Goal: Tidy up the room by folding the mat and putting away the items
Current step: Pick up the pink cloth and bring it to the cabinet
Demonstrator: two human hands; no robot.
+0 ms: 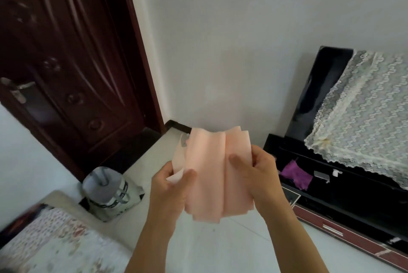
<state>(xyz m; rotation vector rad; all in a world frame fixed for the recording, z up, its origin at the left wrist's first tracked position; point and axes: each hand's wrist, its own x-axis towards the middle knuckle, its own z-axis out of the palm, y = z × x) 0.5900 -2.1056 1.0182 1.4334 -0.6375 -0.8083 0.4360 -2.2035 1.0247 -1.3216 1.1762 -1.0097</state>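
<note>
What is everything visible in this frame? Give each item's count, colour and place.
folded mat: one, pale pink, centre, held up in both hands
door: one, dark brown, left
door handle: one, silver, left edge of the door
wall: white, behind the mat
screen: one, black, right, partly covered
lace cloth: one, cream, draped over the screen
cabinet: one, black with a reddish drawer, under the screen
purple cloth: one, on the cabinet shelf
bag: one, pale, holding a grey roll, on the floor by the door
floral cover: one, pale patterned, lower left
floor: pale tiles, bottom
left hand: grips the mat's left edge
right hand: grips the mat's right edge
</note>
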